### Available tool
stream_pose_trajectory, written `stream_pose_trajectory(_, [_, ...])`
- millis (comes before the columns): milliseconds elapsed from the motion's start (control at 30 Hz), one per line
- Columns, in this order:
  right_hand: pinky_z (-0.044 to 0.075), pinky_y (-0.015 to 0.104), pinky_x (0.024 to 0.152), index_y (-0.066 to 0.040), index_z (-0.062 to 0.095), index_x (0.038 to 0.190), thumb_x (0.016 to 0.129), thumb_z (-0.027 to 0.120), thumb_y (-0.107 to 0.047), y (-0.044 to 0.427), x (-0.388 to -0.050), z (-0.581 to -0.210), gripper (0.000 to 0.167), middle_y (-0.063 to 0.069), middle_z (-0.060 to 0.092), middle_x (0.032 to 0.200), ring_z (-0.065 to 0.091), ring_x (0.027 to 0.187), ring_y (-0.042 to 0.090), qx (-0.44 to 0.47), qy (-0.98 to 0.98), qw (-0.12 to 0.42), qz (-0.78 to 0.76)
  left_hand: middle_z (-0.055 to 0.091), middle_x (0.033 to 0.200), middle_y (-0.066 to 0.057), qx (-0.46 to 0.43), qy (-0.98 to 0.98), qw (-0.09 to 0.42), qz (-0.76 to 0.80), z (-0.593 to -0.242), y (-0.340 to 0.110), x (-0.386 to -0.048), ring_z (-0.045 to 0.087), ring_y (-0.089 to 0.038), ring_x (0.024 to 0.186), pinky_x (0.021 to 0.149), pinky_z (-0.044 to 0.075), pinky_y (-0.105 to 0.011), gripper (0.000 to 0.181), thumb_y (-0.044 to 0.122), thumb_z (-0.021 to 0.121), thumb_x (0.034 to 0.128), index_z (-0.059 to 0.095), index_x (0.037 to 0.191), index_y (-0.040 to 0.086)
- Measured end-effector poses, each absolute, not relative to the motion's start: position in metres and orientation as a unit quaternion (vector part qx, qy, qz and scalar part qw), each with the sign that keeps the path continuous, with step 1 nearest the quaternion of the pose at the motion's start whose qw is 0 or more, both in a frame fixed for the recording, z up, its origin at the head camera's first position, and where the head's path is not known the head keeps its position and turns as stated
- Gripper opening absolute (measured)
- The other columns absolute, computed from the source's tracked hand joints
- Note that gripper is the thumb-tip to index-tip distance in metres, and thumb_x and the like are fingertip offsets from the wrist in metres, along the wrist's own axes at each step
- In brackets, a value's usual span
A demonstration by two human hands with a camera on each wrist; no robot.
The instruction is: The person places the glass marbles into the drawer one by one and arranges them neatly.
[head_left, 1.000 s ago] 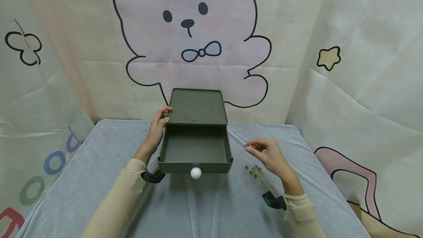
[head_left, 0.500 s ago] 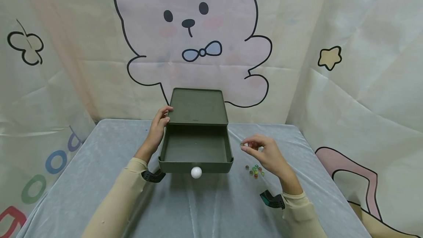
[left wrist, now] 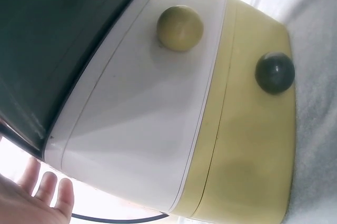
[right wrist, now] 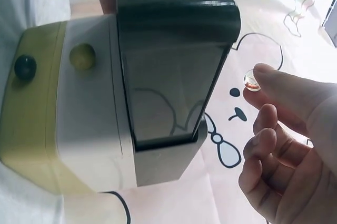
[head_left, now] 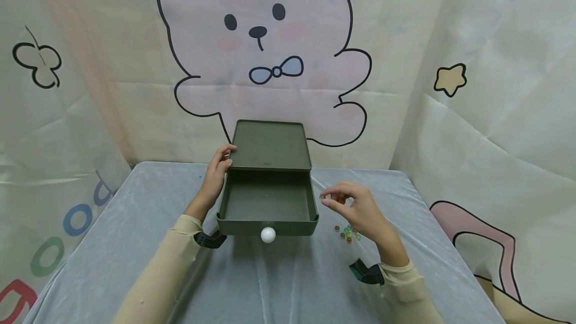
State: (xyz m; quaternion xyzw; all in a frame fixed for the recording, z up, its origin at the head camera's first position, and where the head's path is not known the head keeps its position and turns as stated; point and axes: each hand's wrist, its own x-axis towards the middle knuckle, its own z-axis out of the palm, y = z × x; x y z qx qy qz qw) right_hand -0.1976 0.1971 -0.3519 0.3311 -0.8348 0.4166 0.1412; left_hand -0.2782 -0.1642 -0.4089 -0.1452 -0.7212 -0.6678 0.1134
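A small stacked drawer cabinet (head_left: 271, 144) stands on the table, its green top drawer (head_left: 245, 227) pulled out. A white knob (head_left: 268, 235) sits on that drawer's front. My left hand (head_left: 211, 179) touches the cabinet's left side near the top, fingers fairly straight. Between thumb and index finger, my right hand (head_left: 360, 209) pinches a clear glass marble (right wrist: 251, 81) with a reddish streak, just right of the open drawer. The right hand's other fingers are loosely bent. Several coloured marbles (head_left: 348, 234) lie on the table below the right hand.
Under the green drawer are a white drawer (left wrist: 142, 92) with a yellow knob (left wrist: 180, 28) and a yellow drawer (left wrist: 242, 145) with a dark green knob (left wrist: 275, 73). A grey-blue cloth (head_left: 279, 289) covers the table; a printed backdrop (head_left: 405, 29) hangs behind.
My right hand has moved left with the marble, closer to the open drawer's right edge. The left hand keeps its place on the cabinet.
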Motion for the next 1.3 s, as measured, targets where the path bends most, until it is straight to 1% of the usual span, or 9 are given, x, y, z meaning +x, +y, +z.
stream_pose_trajectory(200, [0.044, 0.023, 0.062, -0.010, 0.078, 0.100, 0.089, 0.074, -0.005, 0.187, -0.199, -0.351, 0.013, -0.002, 0.060, 0.076, 0.050, 0.067, 0.008, 0.343, -0.831, 0.129, 0.419, 0.026, 0.163, -0.013, -0.143, -0.723, 0.110, -0.666, -0.409, -0.164, -0.278, 0.020, -0.031, 0.152, 0.119, 0.021, -0.061, 0.043, 0.015, 0.033, 0.1050, 0.041, 0.146, 0.008])
stream_pose_trajectory(433, [0.045, 0.024, 0.064, -0.006, 0.077, 0.103, 0.090, 0.074, -0.009, 0.176, -0.202, -0.348, 0.014, -0.001, 0.059, 0.077, 0.050, 0.069, 0.009, 0.340, -0.837, 0.098, 0.418, 0.026, 0.163, -0.013, -0.142, -0.725, 0.109, -0.665, -0.411, -0.164, -0.278, 0.020, -0.031, 0.152, 0.119, 0.020, -0.061, 0.043, 0.015, 0.032, 0.1051, 0.041, 0.146, 0.008])
stream_pose_trajectory(700, [0.047, 0.024, 0.065, -0.010, 0.077, 0.104, 0.091, 0.073, -0.010, 0.169, -0.208, -0.347, 0.014, 0.000, 0.061, 0.080, 0.052, 0.070, 0.010, 0.338, -0.839, 0.073, 0.420, 0.028, 0.162, -0.013, -0.141, -0.723, 0.112, -0.667, -0.411, -0.164, -0.279, 0.021, -0.030, 0.151, 0.119, 0.021, -0.060, 0.042, 0.015, 0.033, 0.1051, 0.041, 0.146, 0.008])
stream_pose_trajectory(867, [0.045, 0.024, 0.063, -0.010, 0.077, 0.104, 0.091, 0.073, -0.010, 0.166, -0.212, -0.349, 0.014, 0.001, 0.062, 0.081, 0.050, 0.068, 0.010, 0.337, -0.840, 0.065, 0.421, 0.027, 0.162, -0.013, -0.143, -0.724, 0.109, -0.666, -0.411, -0.164, -0.279, 0.021, -0.030, 0.151, 0.119, 0.021, -0.060, 0.042, 0.015, 0.032, 0.1054, 0.041, 0.146, 0.008])
stream_pose_trajectory(1100, [0.041, 0.024, 0.059, -0.011, 0.078, 0.102, 0.091, 0.073, -0.012, 0.162, -0.216, -0.350, 0.012, 0.000, 0.059, 0.080, 0.047, 0.064, 0.010, 0.325, -0.848, 0.058, 0.414, 0.028, 0.161, -0.013, -0.145, -0.723, 0.112, -0.667, -0.411, -0.165, -0.280, 0.022, -0.030, 0.150, 0.118, 0.022, -0.059, 0.042, 0.015, 0.032, 0.1055, 0.041, 0.146, 0.007])
stream_pose_trajectory(1300, [0.041, 0.025, 0.060, -0.010, 0.078, 0.102, 0.091, 0.073, -0.013, 0.160, -0.217, -0.349, 0.013, 0.002, 0.060, 0.081, 0.047, 0.065, 0.010, 0.326, -0.850, 0.051, 0.412, 0.028, 0.161, -0.013, -0.144, -0.725, 0.112, -0.664, -0.410, -0.165, -0.280, 0.022, -0.030, 0.150, 0.118, 0.021, -0.059, 0.042, 0.015, 0.032, 0.1055, 0.041, 0.146, 0.008])
